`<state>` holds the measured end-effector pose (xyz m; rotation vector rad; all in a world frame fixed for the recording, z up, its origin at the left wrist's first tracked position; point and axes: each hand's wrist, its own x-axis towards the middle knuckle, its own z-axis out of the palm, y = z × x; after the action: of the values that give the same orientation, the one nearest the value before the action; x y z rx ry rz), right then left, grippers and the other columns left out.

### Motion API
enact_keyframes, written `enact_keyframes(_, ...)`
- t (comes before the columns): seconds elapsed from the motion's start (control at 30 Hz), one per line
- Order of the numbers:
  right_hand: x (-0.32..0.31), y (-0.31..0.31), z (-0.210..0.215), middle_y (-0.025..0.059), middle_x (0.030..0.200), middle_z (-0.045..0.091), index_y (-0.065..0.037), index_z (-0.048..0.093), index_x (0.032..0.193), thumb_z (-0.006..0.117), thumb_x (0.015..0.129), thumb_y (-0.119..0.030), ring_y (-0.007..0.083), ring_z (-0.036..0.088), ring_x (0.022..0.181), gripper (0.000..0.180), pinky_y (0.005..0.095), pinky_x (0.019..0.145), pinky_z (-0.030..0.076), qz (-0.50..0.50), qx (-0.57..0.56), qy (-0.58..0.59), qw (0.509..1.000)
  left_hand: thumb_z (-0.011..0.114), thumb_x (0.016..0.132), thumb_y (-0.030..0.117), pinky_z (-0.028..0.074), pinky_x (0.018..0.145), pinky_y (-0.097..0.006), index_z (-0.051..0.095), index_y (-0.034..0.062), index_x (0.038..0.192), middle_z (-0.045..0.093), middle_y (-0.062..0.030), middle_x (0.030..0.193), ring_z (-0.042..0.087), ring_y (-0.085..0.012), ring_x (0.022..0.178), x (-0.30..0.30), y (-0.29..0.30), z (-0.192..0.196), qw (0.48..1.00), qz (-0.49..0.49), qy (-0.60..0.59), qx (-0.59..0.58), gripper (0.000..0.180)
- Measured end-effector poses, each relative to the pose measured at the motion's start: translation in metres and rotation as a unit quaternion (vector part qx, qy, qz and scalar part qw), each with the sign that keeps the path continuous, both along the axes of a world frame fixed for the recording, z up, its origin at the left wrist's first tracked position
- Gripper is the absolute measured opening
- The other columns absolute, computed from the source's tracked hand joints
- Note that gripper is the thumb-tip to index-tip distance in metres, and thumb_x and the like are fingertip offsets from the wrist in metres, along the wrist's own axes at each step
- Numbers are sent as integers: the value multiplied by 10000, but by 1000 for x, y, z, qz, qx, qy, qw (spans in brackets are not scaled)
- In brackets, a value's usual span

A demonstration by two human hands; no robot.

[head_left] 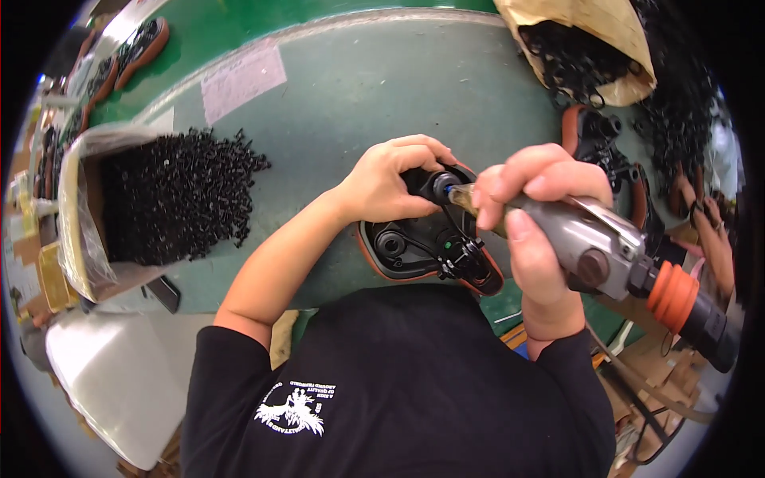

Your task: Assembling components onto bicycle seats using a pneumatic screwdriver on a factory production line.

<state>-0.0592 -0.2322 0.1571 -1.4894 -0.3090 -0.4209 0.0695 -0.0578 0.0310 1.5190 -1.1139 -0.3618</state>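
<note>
Upside down on the bench in front of me lies a bicycle saddle, black underneath with a reddish-brown edge. My left hand grips its far left part, thumb and fingers closed around a round black spring seat. In my right hand is a grey metal air screwdriver with an orange ring near its rear end. The tool's tip points down to the left and meets the round seat beside my left fingers. My hand partly covers the tool's front.
A box on its side spills many black screws at the left. A paper bag of black parts stands far right, near another saddle. A phone lies by the box. Another person's arm shows at right.
</note>
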Motion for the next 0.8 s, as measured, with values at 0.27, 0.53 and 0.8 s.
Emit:
enact_keyframes(0.27, 7, 9, -14, 166, 1081, 614, -90, 487, 1168, 636, 923, 48, 227, 640, 816, 319, 467, 852, 579, 4, 8, 8, 1000, 873, 678, 85, 580, 961, -433, 663, 36, 956, 734, -100, 1252, 709, -318, 1142, 4, 3, -3, 999, -25, 21, 4, 352)
enact_keyframes(0.53, 23, 19, -22, 139, 940, 681, -58, 558, 1024, 615, 877, 127, 236, 687, 811, 243, 417, 825, 600, 27, 16, 34, 999, 887, 687, 106, 580, 938, -428, 645, 29, 932, 721, -102, 1232, 709, -321, 1103, 4, 5, -4, 998, -22, 58, 26, 353)
enact_keyframes(0.8, 13, 14, -9, 298, 1282, 626, -81, 507, 1227, 642, 965, -28, 215, 654, 783, 300, 446, 853, 572, 11, -26, 40, 999, 851, 695, 131, 590, 938, -412, 717, 39, 1100, 714, -113, 1207, 716, -322, 1101, 0, 5, -2, 1000, 13, 12, 14, 436)
